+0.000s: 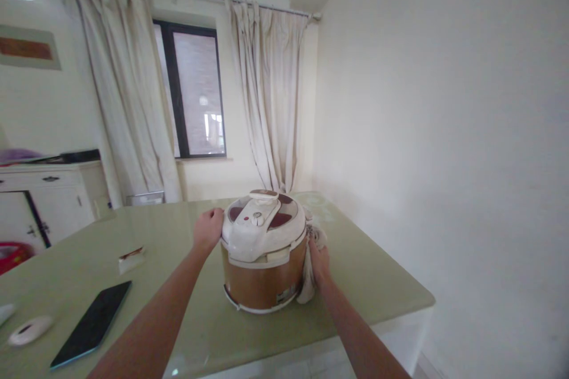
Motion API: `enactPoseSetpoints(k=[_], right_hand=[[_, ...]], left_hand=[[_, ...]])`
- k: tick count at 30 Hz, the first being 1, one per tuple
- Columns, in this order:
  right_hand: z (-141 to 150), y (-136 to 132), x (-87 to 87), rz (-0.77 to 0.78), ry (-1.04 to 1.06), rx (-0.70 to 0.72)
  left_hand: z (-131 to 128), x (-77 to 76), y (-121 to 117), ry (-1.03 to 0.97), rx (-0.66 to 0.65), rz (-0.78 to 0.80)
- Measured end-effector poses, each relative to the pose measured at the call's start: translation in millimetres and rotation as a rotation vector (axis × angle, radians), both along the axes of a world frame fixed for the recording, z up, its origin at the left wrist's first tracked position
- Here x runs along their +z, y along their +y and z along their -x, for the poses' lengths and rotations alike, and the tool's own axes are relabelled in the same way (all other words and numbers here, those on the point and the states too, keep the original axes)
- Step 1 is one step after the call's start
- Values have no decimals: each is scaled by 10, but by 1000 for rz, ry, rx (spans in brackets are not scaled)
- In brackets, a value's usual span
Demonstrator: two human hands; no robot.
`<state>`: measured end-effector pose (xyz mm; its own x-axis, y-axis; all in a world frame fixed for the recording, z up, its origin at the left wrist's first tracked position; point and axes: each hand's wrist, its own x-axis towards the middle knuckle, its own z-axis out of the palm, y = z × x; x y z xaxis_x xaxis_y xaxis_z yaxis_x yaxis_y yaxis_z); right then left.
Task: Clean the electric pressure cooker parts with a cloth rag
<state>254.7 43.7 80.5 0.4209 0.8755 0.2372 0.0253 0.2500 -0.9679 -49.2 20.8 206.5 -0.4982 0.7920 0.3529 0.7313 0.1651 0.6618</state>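
Observation:
A brown and white electric pressure cooker [267,284] stands upright on the table, its white lid [284,235] closed and a knob and handle on top. At the cooker's upper left side is my left hand [208,229], its fingers curled against the lid's edge and partly hidden behind it. On the opposite side my right hand [319,257] grips a pale, patterned cloth [307,287] and presses it to the cooker's wall. The cloth hangs down below the hand, near the cooker's base.
The pale green table [195,320] has a corner at right, close to a white wall [444,130]. A dark tablet or phone [93,323], a white oval object [30,330] and a small white packet [131,259] lie at left. A white cabinet [62,198] stands beyond.

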Motion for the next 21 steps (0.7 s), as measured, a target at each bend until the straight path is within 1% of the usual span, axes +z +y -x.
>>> enactPoseSetpoints(k=[1, 2, 4, 5, 6, 7, 8, 9, 10, 11, 12, 13, 15, 16, 17, 18, 19, 20, 21], right_hand=[[25, 12, -6, 10, -9, -12], [77, -43, -64, 1, -3, -45], [241, -314, -305, -81, 31, -148], [339, -495, -455, -126, 52, -160], [437, -679, -599, -151, 49, -142], [523, -849, -715, -167, 33, -137], [592, -989, -789, -178, 10, -128], [636, -1092, -806, -190, -17, -112], [655, -1151, -759, -216, -45, -97], [646, -1166, -647, -260, -73, -77], [614, -1139, -473, -320, -105, -57], [561, -1072, -248, -399, -152, -39], [420, -843, 306, -543, -318, -13], [343, -694, 601, -591, -470, -5], [273, -532, 888, -578, -619, 19], [214, -369, 1149, -515, -721, 30], [171, -219, 1371, -419, -792, 56], [146, -95, 1543, -319, -836, 81], [137, -11, 1658, -234, -854, 92]], left_hand=[[-1, -4, 3, -4, -1, -5], [-2, -10, 5, -7, -2, -8], [-5, -21, 5, -13, -7, -14], [-7, -25, 3, -17, -10, -16], [-10, -28, 2, -20, -14, -19], [-13, -29, 0, -24, -16, -21], [-17, -28, -2, -29, -16, -22], [-20, -25, -3, -33, -16, -22], [-23, -22, -5, -36, -16, -22], [-26, -18, -6, -39, -16, -22], [-28, -14, -7, -40, -15, -22], [-30, -11, -8, -39, -15, -21], [-32, -7, -10, -34, -13, -21], [-32, -7, -11, -30, -12, -21], [-34, -7, -11, -25, -9, -20], [-36, -8, -12, -21, -5, -21], [-38, -10, -13, -17, 1, -22], [-41, -10, -14, -15, 7, -23], [-43, -10, -15, -15, 12, -23]])
